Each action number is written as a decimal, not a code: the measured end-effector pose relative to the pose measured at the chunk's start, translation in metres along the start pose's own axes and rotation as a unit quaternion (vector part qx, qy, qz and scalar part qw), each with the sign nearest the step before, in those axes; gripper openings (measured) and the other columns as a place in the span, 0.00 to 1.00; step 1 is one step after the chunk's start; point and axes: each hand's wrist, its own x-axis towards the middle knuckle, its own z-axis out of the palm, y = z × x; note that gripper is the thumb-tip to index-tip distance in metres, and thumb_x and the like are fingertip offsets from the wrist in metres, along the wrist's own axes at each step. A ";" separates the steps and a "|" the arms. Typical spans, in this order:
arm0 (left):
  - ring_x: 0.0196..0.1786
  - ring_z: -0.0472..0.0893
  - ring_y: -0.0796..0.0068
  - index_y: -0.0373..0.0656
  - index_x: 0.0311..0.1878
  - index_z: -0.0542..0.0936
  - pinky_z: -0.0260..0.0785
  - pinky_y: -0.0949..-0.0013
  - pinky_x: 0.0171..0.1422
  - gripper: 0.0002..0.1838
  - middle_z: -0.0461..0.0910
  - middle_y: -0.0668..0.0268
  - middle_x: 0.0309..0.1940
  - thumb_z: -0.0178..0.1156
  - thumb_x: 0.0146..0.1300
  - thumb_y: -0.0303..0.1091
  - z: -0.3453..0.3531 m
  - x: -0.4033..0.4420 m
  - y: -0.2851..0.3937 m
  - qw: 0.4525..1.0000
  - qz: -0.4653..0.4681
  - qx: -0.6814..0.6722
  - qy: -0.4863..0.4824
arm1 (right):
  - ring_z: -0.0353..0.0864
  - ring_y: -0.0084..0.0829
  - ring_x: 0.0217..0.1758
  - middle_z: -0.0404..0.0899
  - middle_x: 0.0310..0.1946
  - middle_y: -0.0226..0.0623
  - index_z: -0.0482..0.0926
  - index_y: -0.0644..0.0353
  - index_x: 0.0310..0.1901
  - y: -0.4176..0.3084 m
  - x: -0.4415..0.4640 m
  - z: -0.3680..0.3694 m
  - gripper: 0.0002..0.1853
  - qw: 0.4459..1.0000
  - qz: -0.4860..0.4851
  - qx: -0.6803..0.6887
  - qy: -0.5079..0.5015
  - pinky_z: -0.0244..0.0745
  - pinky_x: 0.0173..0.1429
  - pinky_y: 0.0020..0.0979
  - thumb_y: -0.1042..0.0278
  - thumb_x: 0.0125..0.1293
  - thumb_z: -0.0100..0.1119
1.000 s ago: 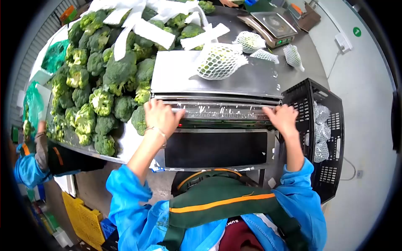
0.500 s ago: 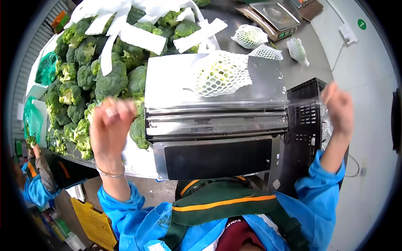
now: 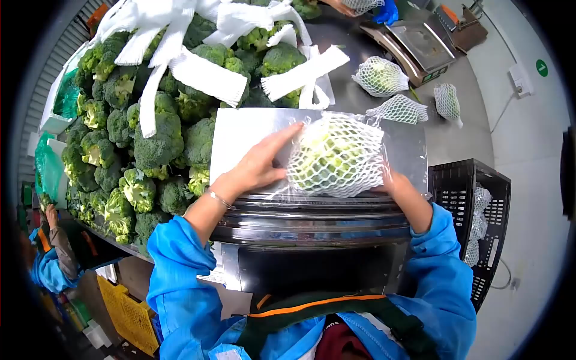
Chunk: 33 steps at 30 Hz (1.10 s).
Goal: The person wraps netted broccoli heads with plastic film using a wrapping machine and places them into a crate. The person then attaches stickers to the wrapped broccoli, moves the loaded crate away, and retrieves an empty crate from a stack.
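A green vegetable in a white foam net (image 3: 337,157), with clear film around it, rests on the flat metal top (image 3: 231,135) of the wrapping machine. My left hand (image 3: 259,162) touches the film at its left side, thumb and fingers apart. At the right side, my right hand (image 3: 391,180) is against the netted vegetable, its fingers mostly hidden behind it. Metal rollers (image 3: 312,222) run across the machine just below both wrists.
Broccoli heads (image 3: 159,141) are piled at the left under white foam nets (image 3: 210,75). Several netted pieces (image 3: 381,77) lie near a scale (image 3: 423,45). A black crate (image 3: 456,180) with wrapped pieces stands right. Co-workers' hands (image 3: 342,6) (image 3: 51,216) show at top and far left.
Both hands have moved inward from the machine's sides to the netted vegetable, which now has clear film around it. The view has shifted, and a co-worker's hand shows at the top.
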 end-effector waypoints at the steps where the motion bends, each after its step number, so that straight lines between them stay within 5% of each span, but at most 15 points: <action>1: 0.55 0.74 0.59 0.47 0.67 0.56 0.71 0.65 0.53 0.47 0.66 0.57 0.61 0.67 0.40 0.25 0.004 -0.001 0.008 0.998 -0.045 -0.050 -0.017 | 0.60 0.35 0.66 0.61 0.63 0.40 0.60 0.59 0.63 -0.016 -0.010 -0.001 0.30 1.000 0.007 -0.006 -0.007 0.51 0.70 0.37 0.58 0.60 0.53; 6: 0.46 0.80 0.63 0.43 0.63 0.59 0.74 0.66 0.50 0.45 0.79 0.57 0.45 0.72 0.40 0.35 0.025 -0.024 0.083 0.958 -0.071 -0.267 -0.072 | 0.61 0.32 0.65 0.66 0.61 0.33 0.65 0.58 0.61 -0.032 -0.100 0.040 0.35 0.984 0.028 0.174 -0.006 0.46 0.72 0.36 0.51 0.53 0.60; 9: 0.47 0.80 0.65 0.40 0.62 0.61 0.72 0.64 0.54 0.44 0.79 0.56 0.45 0.73 0.42 0.38 0.045 -0.068 0.117 0.941 -0.090 -0.288 -0.156 | 0.64 0.31 0.63 0.68 0.59 0.34 0.65 0.59 0.60 -0.052 -0.150 0.079 0.41 0.995 -0.088 0.020 0.043 0.51 0.71 0.36 0.57 0.44 0.71; 10: 0.52 0.77 0.66 0.41 0.64 0.59 0.68 0.63 0.60 0.44 0.77 0.55 0.49 0.72 0.45 0.34 0.052 -0.083 0.126 0.924 -0.140 -0.295 -0.201 | 0.68 0.32 0.61 0.69 0.58 0.37 0.64 0.62 0.60 -0.059 -0.164 0.101 0.40 0.969 -0.067 0.217 0.101 0.57 0.68 0.35 0.62 0.44 0.72; 13: 0.55 0.75 0.68 0.40 0.66 0.55 0.65 0.65 0.63 0.40 0.75 0.54 0.52 0.66 0.53 0.33 0.078 -0.139 0.144 0.883 -0.205 -0.337 -0.253 | 0.70 0.35 0.57 0.71 0.55 0.40 0.64 0.64 0.59 -0.036 -0.196 0.158 0.39 0.965 0.073 0.249 0.039 0.63 0.63 0.34 0.69 0.43 0.73; 16: 0.63 0.66 0.72 0.35 0.67 0.52 0.59 0.71 0.65 0.33 0.63 0.56 0.63 0.55 0.62 0.28 0.110 -0.214 0.139 0.705 -0.341 -0.569 -0.250 | 0.69 0.38 0.57 0.70 0.55 0.44 0.65 0.66 0.58 -0.010 -0.235 0.205 0.32 0.916 0.122 0.382 0.015 0.63 0.63 0.35 0.60 0.54 0.65; 17: 0.63 0.65 0.73 0.36 0.64 0.60 0.59 0.72 0.63 0.27 0.64 0.58 0.63 0.54 0.64 0.28 0.094 -0.222 0.150 0.659 -0.423 -0.583 -0.215 | 0.68 0.36 0.59 0.69 0.56 0.45 0.67 0.66 0.58 -0.020 -0.250 0.207 0.29 0.755 0.361 0.547 0.027 0.62 0.63 0.35 0.59 0.58 0.61; 18: 0.63 0.65 0.72 0.36 0.60 0.66 0.60 0.71 0.63 0.22 0.64 0.58 0.63 0.54 0.64 0.32 0.088 -0.231 0.156 0.711 -0.381 -0.549 -0.217 | 0.69 0.35 0.58 0.70 0.55 0.44 0.69 0.66 0.56 -0.011 -0.265 0.221 0.26 0.640 0.279 0.716 -0.004 0.63 0.62 0.35 0.59 0.59 0.59; 20: 0.60 0.69 0.73 0.39 0.49 0.78 0.63 0.71 0.60 0.14 0.67 0.58 0.60 0.53 0.65 0.36 0.088 -0.243 0.166 0.822 -0.313 -0.427 -0.211 | 0.71 0.35 0.56 0.72 0.53 0.44 0.74 0.66 0.51 -0.009 -0.282 0.241 0.20 0.665 0.177 0.725 0.029 0.66 0.59 0.34 0.62 0.61 0.55; 21: 0.52 0.75 0.75 0.38 0.47 0.79 0.67 0.72 0.56 0.13 0.75 0.57 0.52 0.53 0.65 0.35 0.088 -0.244 0.169 0.867 -0.316 -0.342 -0.177 | 0.73 0.34 0.55 0.74 0.51 0.43 0.76 0.66 0.49 -0.019 -0.279 0.246 0.17 0.806 0.164 0.563 0.083 0.68 0.58 0.33 0.64 0.62 0.54; 25: 0.28 0.78 0.79 0.36 0.38 0.78 0.71 0.75 0.33 0.12 0.78 0.66 0.26 0.51 0.66 0.36 0.098 -0.219 0.168 0.939 -0.269 -0.197 0.088 | 0.80 0.28 0.28 0.78 0.28 0.39 0.72 0.69 0.36 -0.051 -0.246 0.257 0.12 0.796 0.120 0.408 0.430 0.75 0.34 0.23 0.68 0.69 0.41; 26: 0.23 0.73 0.81 0.38 0.35 0.76 0.66 0.77 0.27 0.12 0.74 0.69 0.21 0.49 0.67 0.37 0.103 -0.208 0.169 0.876 -0.364 -0.286 0.139 | 0.64 0.22 0.11 0.68 0.13 0.31 0.69 0.64 0.31 -0.057 -0.232 0.251 0.15 0.742 0.138 0.456 0.470 0.61 0.14 0.24 0.60 0.70 0.41; 27: 0.17 0.69 0.84 0.40 0.32 0.74 0.61 0.79 0.21 0.13 0.70 0.71 0.17 0.48 0.68 0.38 0.105 -0.199 0.168 0.795 -0.448 -0.364 0.188 | 0.59 0.19 0.08 0.63 0.11 0.27 0.69 0.62 0.29 -0.070 -0.226 0.241 0.17 0.618 0.176 0.604 0.471 0.54 0.10 0.21 0.58 0.71 0.39; 29: 0.12 0.56 0.88 0.44 0.28 0.70 0.48 0.82 0.14 0.14 0.61 0.76 0.13 0.47 0.69 0.40 0.105 -0.204 0.160 0.631 -0.457 -0.560 0.283 | 0.54 0.17 0.06 0.58 0.09 0.24 0.70 0.60 0.31 -0.061 -0.245 0.231 0.17 0.524 0.075 0.759 0.378 0.48 0.08 0.20 0.57 0.71 0.40; 33: 0.11 0.56 0.89 0.43 0.29 0.71 0.43 0.84 0.08 0.14 0.61 0.77 0.13 0.47 0.68 0.42 0.124 -0.303 0.140 0.424 -0.546 -0.654 0.307 | 0.51 0.15 0.05 0.58 0.09 0.23 0.73 0.61 0.30 0.021 -0.271 0.305 0.19 0.361 0.099 0.885 0.278 0.43 0.06 0.19 0.56 0.70 0.41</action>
